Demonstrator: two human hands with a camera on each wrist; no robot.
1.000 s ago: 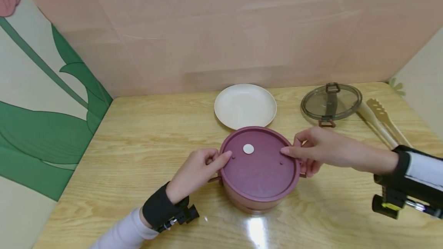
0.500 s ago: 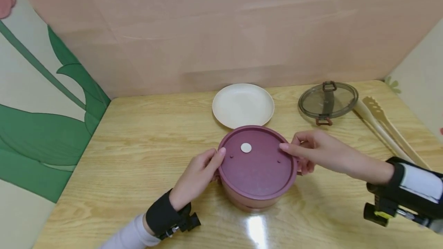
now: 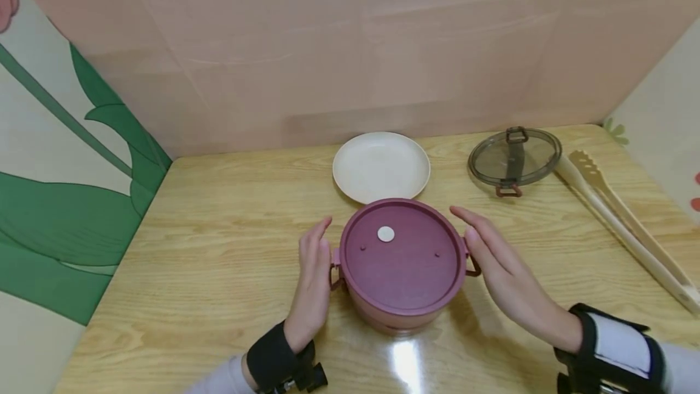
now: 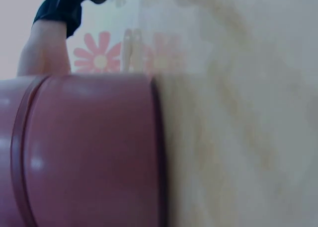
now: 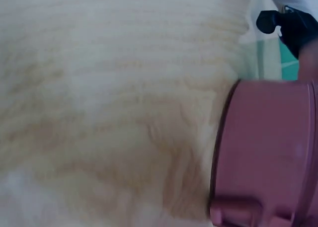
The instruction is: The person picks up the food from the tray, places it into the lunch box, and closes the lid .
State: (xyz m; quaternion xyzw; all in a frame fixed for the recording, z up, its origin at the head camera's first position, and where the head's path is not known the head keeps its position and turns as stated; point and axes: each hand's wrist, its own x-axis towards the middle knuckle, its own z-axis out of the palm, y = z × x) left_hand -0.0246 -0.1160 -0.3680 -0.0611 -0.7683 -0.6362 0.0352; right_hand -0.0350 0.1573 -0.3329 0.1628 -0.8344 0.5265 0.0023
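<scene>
A mauve two-handled pot (image 3: 399,320) stands upright on the wooden table, covered by a flat purple lid (image 3: 407,278) with a white round spot. My left hand (image 3: 312,281) is beside the pot's left handle, its fingers straight. On the other side, my right hand (image 3: 503,278) has extended fingers, the thumb near the right handle (image 3: 474,267). Whether either hand touches the pot cannot be told. The pot's side wall (image 4: 94,152) fills much of the left wrist view, with the right hand (image 4: 47,50) behind it. In the right wrist view, the pot (image 5: 263,147) shows at the right.
Behind the pot is a white plate (image 3: 381,168). To the back right lies a glass lid (image 3: 492,160) with a dark rim and reddish handles. Long pale tongs (image 3: 629,230) lie beside it. A pink sheet (image 3: 350,53) rises behind the table (image 3: 219,230).
Both hands have let go of the lid's rim and drawn outward and down to the pot's sides, fingers straightening. The pot and its lid stay in place; the view has shifted slightly.
</scene>
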